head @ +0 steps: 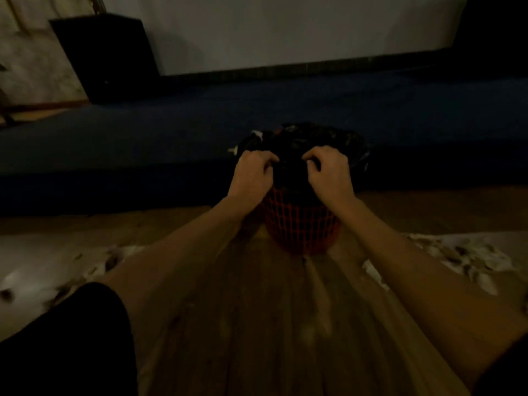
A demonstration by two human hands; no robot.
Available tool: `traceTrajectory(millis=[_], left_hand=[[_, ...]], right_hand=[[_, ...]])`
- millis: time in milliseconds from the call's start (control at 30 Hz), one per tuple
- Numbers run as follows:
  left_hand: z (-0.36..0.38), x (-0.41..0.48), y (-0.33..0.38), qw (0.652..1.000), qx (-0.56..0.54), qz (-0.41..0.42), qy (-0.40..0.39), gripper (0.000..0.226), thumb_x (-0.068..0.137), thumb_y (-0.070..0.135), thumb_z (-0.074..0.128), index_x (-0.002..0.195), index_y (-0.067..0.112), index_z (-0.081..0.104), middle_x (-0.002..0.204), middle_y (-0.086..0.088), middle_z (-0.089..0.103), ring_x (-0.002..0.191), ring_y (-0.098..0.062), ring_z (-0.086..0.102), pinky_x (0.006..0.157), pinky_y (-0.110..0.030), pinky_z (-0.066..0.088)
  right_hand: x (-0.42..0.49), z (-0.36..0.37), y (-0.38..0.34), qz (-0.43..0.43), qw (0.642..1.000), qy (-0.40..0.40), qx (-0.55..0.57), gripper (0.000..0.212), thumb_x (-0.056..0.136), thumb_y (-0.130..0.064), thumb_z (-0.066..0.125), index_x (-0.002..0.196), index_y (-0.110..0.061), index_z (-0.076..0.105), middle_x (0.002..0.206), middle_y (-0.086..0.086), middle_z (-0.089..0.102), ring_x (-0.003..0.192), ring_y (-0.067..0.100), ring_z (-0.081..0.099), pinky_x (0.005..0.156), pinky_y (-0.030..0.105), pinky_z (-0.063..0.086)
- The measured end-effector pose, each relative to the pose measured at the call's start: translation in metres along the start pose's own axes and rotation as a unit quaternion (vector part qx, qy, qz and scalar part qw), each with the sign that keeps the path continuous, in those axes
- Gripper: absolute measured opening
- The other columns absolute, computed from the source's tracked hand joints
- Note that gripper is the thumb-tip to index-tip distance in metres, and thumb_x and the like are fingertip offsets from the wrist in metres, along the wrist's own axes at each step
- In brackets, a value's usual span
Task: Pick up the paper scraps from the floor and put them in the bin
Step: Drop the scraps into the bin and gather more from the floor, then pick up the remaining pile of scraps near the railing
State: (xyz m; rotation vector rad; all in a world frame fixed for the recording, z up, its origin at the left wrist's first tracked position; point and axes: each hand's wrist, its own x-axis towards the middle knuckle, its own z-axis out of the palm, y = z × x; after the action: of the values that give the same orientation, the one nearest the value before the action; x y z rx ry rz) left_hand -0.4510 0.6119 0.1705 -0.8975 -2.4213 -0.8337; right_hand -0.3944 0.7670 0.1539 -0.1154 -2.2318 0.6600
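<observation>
Both hands, left hand (253, 171) and right hand (328, 171), pinch the black plastic liner (308, 138) at the red mesh plastic bin (300, 227), probably spreading it. You leave white paper scraps (468, 258) on the wooden floor (257, 324) either side.

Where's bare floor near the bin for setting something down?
Bare wood floor runs between the two forearms, up to the red bin. Crowded: paper scraps on the left and right. Both hands, left and right, are at the black liner.
</observation>
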Motion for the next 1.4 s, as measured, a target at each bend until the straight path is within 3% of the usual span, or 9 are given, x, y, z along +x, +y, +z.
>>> traceTrajectory(millis=[167, 300, 433, 600, 700, 767, 867, 1167, 1400], left_hand=[[-0.015, -0.118, -0.030, 0.999, 0.022, 0.013, -0.045, 0.019, 0.081, 0.002, 0.061, 0.099, 0.003, 0.067, 0.099, -0.020, 0.068, 0.093, -0.021, 0.056, 0.079, -0.025, 0.034], [-0.018, -0.246, -0.080, 0.989, -0.013, -0.077, -0.130, 0.028, 0.080, 0.016, 0.051, 0.091, -0.002, 0.069, 0.094, -0.027, 0.070, 0.089, -0.034, 0.064, 0.077, -0.033, 0.045], [-0.047, -0.353, -0.118, 0.948, -0.022, -0.262, -0.182, 0.028, 0.077, 0.019, 0.054, 0.099, 0.011, 0.069, 0.115, -0.012, 0.068, 0.107, -0.026, 0.062, 0.090, -0.034, 0.049], [-0.087, -0.446, -0.139, 0.933, 0.079, -0.304, -0.173, 0.037, 0.079, 0.030, 0.044, 0.106, 0.015, 0.065, 0.118, -0.014, 0.063, 0.110, -0.036, 0.057, 0.093, -0.040, 0.046], [-0.109, -0.487, -0.139, 0.893, 0.192, -0.356, -0.198, 0.060, 0.072, 0.045, 0.042, 0.126, 0.022, 0.053, 0.133, -0.018, 0.051, 0.121, -0.043, 0.045, 0.100, -0.052, 0.035], [-0.122, -0.508, -0.140, 0.858, 0.183, -0.424, -0.226, 0.075, 0.064, 0.053, 0.047, 0.134, 0.027, 0.043, 0.145, -0.019, 0.035, 0.134, -0.044, 0.026, 0.109, -0.057, 0.019], [-0.134, -0.542, -0.143, 0.843, 0.150, -0.451, -0.253, 0.088, 0.059, 0.064, 0.039, 0.139, 0.030, 0.034, 0.151, -0.016, 0.025, 0.137, -0.043, 0.019, 0.110, -0.055, 0.022], [-0.136, -0.544, -0.131, 0.893, 0.086, -0.430, -0.103, 0.012, 0.077, -0.008, 0.062, 0.087, -0.005, 0.067, 0.102, -0.026, 0.064, 0.095, -0.040, 0.060, 0.079, -0.027, 0.041], [-0.122, -0.492, -0.126, 0.902, 0.066, -0.416, -0.100, 0.007, 0.082, 0.004, 0.062, 0.079, 0.000, 0.067, 0.079, -0.022, 0.070, 0.066, -0.031, 0.067, 0.065, -0.035, 0.054]], right_hand=[[-0.096, 0.030, -0.044, -0.056, 0.996, -0.045, 0.045, 0.014, 0.082, -0.004, 0.055, 0.092, -0.008, 0.065, 0.094, 0.011, 0.066, 0.093, 0.025, 0.057, 0.078, 0.015, 0.029], [-0.195, 0.066, -0.061, -0.035, 0.976, -0.196, 0.084, 0.017, 0.078, -0.002, 0.062, 0.093, -0.006, 0.067, 0.097, 0.016, 0.066, 0.090, 0.030, 0.063, 0.080, 0.035, 0.050], [-0.291, 0.078, -0.082, -0.025, 0.928, -0.347, 0.136, 0.020, 0.073, -0.010, 0.065, 0.092, -0.004, 0.067, 0.094, 0.018, 0.066, 0.089, 0.034, 0.064, 0.079, 0.038, 0.049], [-0.400, 0.061, -0.104, -0.078, 0.845, -0.493, 0.194, 0.035, 0.074, -0.038, 0.056, 0.096, -0.012, 0.066, 0.097, 0.012, 0.066, 0.093, 0.025, 0.059, 0.082, 0.031, 0.044], [-0.443, 0.048, -0.113, -0.126, 0.817, -0.516, 0.225, 0.029, 0.076, -0.037, 0.060, 0.099, -0.018, 0.062, 0.101, 0.007, 0.062, 0.098, 0.014, 0.048, 0.084, 0.024, 0.038], [-0.457, 0.041, -0.111, -0.148, 0.806, -0.521, 0.238, 0.029, 0.078, -0.035, 0.062, 0.101, -0.018, 0.061, 0.106, 0.005, 0.059, 0.101, 0.012, 0.046, 0.084, 0.026, 0.042], [-0.466, 0.037, -0.108, -0.193, 0.809, -0.499, 0.243, 0.021, 0.081, -0.031, 0.061, 0.097, -0.017, 0.060, 0.105, 0.006, 0.058, 0.100, 0.015, 0.046, 0.082, 0.028, 0.043], [-0.454, 0.039, -0.115, -0.169, 0.795, -0.526, 0.250, 0.016, 0.081, -0.026, 0.058, 0.080, -0.010, 0.061, 0.094, 0.014, 0.062, 0.093, 0.016, 0.047, 0.079, 0.028, 0.040], [-0.437, 0.038, -0.109, -0.169, 0.758, -0.584, 0.236, 0.016, 0.075, -0.019, 0.068, 0.088, -0.010, 0.068, 0.105, 0.016, 0.060, 0.100, 0.029, 0.058, 0.085, 0.039, 0.048]])
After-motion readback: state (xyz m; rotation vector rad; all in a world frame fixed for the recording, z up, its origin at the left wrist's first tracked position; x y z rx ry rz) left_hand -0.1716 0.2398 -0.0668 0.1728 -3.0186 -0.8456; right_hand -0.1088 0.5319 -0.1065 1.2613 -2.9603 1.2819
